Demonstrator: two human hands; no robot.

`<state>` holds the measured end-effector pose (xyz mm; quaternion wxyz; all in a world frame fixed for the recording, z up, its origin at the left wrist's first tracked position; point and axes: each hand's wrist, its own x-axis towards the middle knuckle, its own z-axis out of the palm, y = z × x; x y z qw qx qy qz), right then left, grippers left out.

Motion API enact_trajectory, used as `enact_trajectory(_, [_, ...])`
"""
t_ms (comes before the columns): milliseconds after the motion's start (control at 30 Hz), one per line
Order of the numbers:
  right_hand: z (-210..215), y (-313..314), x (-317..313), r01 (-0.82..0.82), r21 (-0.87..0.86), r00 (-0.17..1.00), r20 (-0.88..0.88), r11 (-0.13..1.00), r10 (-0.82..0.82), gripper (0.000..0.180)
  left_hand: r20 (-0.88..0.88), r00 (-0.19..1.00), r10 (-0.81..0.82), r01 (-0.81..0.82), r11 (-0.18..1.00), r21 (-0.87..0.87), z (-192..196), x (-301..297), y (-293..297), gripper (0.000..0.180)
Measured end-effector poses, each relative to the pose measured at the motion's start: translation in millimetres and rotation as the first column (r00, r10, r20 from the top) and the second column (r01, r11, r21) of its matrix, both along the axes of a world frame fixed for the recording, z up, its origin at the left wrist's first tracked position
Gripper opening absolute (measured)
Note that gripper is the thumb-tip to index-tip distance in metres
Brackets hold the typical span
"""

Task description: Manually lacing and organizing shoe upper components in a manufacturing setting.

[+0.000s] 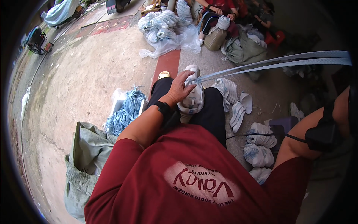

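A white shoe upper [191, 100] with pale blue marks stands between my knees, its toe pointing away from me. My left hand [180, 89] lies against its left side, fingers apart near the lacing. From the upper, doubled light blue shoelaces [276, 64] stretch taut to the right edge of the view. My right forearm [340, 108] rises toward that edge, and the right hand is outside the picture. Left of my leg, a heap of light blue laces [130, 106] fills a white box.
Stacked white uppers [226, 91] and tied bundles [259, 153] lie right of my leg, near a black cable [257, 134]. A grey-green sack [87, 149] sits at my left. Ahead are bagged bundles [160, 24] and a seated person [223, 7] working beside another sack [244, 48].
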<state>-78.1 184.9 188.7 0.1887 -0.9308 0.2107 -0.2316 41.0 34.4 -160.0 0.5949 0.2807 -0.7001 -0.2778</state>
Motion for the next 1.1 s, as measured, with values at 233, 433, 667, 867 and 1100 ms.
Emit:
enact_trajectory(233, [6, -16, 12, -0.180, 0.128, 0.969, -0.146, 0.975, 0.198, 0.016, 0.372, 0.783, -0.499, 0.452, 0.867, 0.210, 4, -21, 5, 0.046])
enact_trajectory(433, [-71, -63, -1, -0.079, 0.352, 0.987, -0.104, 0.933, 0.123, 0.018, 0.539, 0.729, -0.422, 0.491, 0.871, 0.017, -26, -16, 28, 0.038])
enact_trajectory(667, [-292, -152, -62, 0.617, 0.663, 0.567, 0.001, 0.425, -0.824, 0.013, 0.526, 0.648, -0.551, 0.526, 0.823, 0.213, -24, -8, 24, 0.033])
enact_trajectory(867, [-380, -173, -67, 0.672, 0.687, 0.346, 0.038, 0.276, -0.937, 0.016, 0.355, 0.737, -0.575, 0.537, 0.817, 0.209, -26, -9, 24, 0.046])
enact_trajectory(1100, [-368, -171, -66, 0.183, 0.954, 0.443, 0.137, 0.239, -0.886, 0.002, 0.289, 0.726, -0.624, 0.541, 0.777, 0.321, -16, -7, 24, 0.046])
